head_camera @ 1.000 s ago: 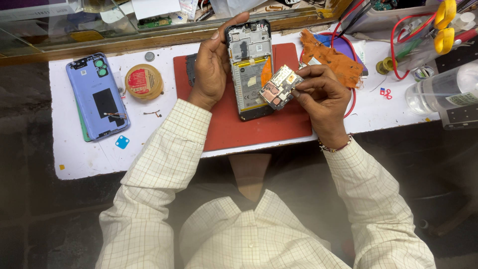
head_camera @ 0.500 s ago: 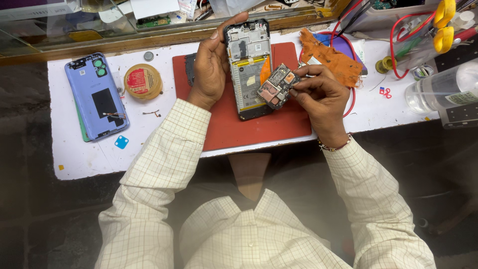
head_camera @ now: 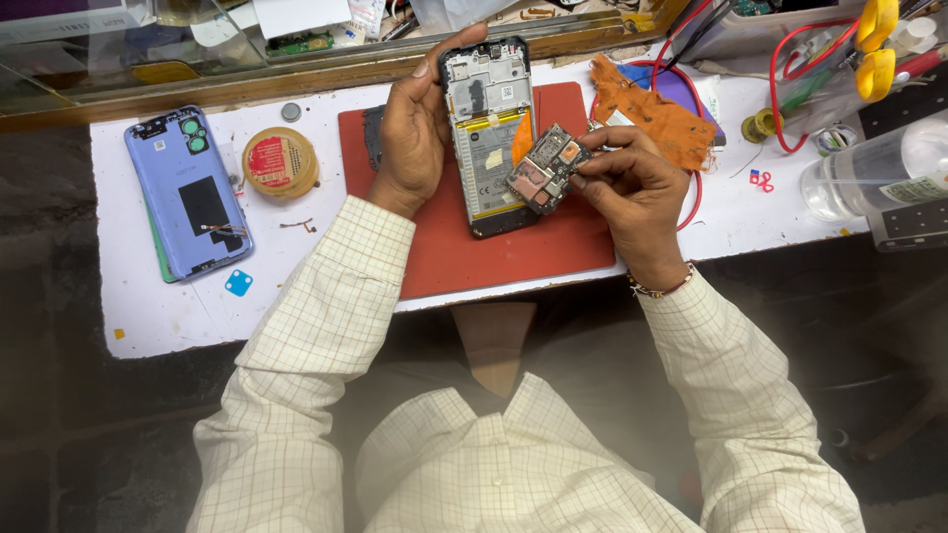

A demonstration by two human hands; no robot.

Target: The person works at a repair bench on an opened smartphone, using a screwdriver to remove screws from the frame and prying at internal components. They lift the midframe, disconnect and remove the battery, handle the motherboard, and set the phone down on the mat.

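While left hand (head_camera: 410, 133) grips opened phone (head_camera: 487, 133) over red mat (head_camera: 513, 247), right hand (head_camera: 632, 183) pinches circuit board (head_camera: 546, 168).

1. Mat (head_camera: 494, 252): red, ctr of bench.
2. Bench top (head_camera: 158, 306): white.
3. Phone back cover (head_camera: 188, 192): lilac-blue w/ black patch, 9 o'clock of mat.
4. Round tin (head_camera: 280, 161): tan rim, red lid, betw. cover & mat.
5. Cloth (head_camera: 657, 114): orange, 2 o'clock of mat.
6. Opened phone (head_camera: 486, 128): grey-silver frame, yellow strip.
7. Circuit board (head_camera: 546, 169): dark, copper-pink patches.
8. Shirt sleeves (head_camera: 326, 306): cream, fine brown check.
9. Small square sticker (head_camera: 238, 283): bright blue.
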